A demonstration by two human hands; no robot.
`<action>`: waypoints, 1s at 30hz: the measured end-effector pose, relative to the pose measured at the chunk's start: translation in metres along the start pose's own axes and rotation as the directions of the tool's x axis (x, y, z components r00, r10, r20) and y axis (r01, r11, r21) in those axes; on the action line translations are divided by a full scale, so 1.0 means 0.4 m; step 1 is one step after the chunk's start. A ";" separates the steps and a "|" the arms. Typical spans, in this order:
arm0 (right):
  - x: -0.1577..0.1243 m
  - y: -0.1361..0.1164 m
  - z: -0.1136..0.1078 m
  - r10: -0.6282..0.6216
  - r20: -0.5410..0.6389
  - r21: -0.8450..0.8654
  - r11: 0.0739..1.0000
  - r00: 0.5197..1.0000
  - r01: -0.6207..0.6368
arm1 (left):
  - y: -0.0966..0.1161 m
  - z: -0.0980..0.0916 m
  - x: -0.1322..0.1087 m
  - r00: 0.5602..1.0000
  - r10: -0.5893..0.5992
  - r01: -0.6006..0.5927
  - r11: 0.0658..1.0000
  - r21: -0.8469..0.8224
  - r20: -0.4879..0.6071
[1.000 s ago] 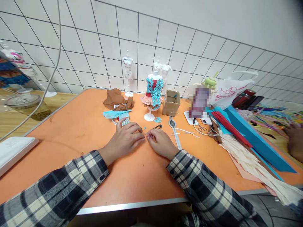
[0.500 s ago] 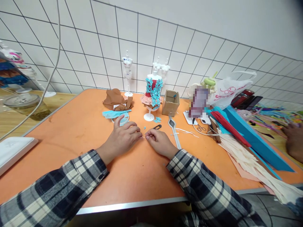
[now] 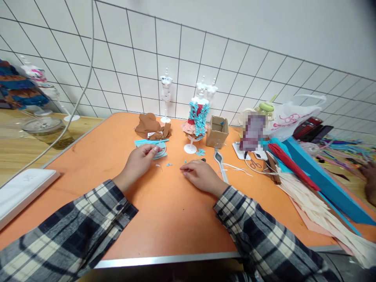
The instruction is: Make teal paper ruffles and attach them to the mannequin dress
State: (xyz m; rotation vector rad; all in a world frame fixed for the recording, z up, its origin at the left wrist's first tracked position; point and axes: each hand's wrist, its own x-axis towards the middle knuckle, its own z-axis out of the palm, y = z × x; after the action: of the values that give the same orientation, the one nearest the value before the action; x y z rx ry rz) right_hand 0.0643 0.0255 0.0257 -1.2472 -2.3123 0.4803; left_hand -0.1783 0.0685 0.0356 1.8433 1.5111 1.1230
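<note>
Blue folded pieces (image 3: pixel 205 117) crowd the bodice of the small dress form (image 3: pixel 201 102), which stands upright beyond both hands, just left of the cardboard box (image 3: pixel 217 133) on the orange counter (image 3: pixel 164 223). As far as can be judged, the outfit is well along: two blue bands run down the front, a red panel (image 3: pixel 200 109) shows between them at the chest, and a peach ruffle (image 3: pixel 190 128) flares below with a little brown at its hem. The blue looks dense and crinkled, the ruffle soft and uneven. What seems left is the loose stuff — a little pile of blue cut-outs (image 3: pixel 200 152) beside the white base (image 3: pixel 190 148), and a few blue scraps (image 3: pixel 169 164) lying between the hands, none of it attached.

At the left hand (image 3: pixel 137 161), thumb and forefinger press together in front of the blue strips (image 3: pixel 151 143) — whether they pinch anything, I cannot tell. On the right hand (image 3: pixel 203 177), the fingers curl low over the counter; the thumb is mostly hidden, so their grip is unclear.
</note>
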 end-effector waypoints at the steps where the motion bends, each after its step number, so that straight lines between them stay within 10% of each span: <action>1: 0.015 -0.017 0.001 -0.027 0.038 -0.067 0.997 0.999 0.029 | -0.006 0.007 0.001 0.999 -0.038 0.038 0.998 -0.056 -0.001; 15: 0.172 -0.140 0.132 -0.075 0.118 -0.459 0.880 0.990 0.121 | -0.079 0.029 0.038 0.972 -0.161 0.071 0.893 -0.444 -0.169; 19: 0.163 -0.106 0.061 -0.093 -0.132 -0.321 0.946 0.987 0.046 | -0.077 0.027 0.038 0.969 -0.192 0.091 0.862 -0.498 -0.154; 21: 0.160 -0.059 -0.011 -0.041 -0.408 -0.198 0.979 0.912 -0.044 | -0.077 0.026 0.038 0.967 -0.206 0.100 0.849 -0.518 -0.151; 25: 0.167 0.060 -0.141 0.058 -0.795 -0.011 0.994 0.604 -0.111 | -0.071 0.028 0.037 0.961 -0.215 0.091 0.836 -0.542 -0.171; 30: 0.162 0.157 -0.201 0.101 -0.835 -0.052 0.964 0.541 -0.260 | -0.054 0.027 0.028 0.966 -0.188 0.061 0.831 -0.553 -0.175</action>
State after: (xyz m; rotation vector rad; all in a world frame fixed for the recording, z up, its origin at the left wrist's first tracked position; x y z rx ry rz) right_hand 0.1204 0.1201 0.0760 -1.3909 -1.4120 -0.2547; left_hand -0.1805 0.0861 0.0158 1.2420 1.2247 1.5435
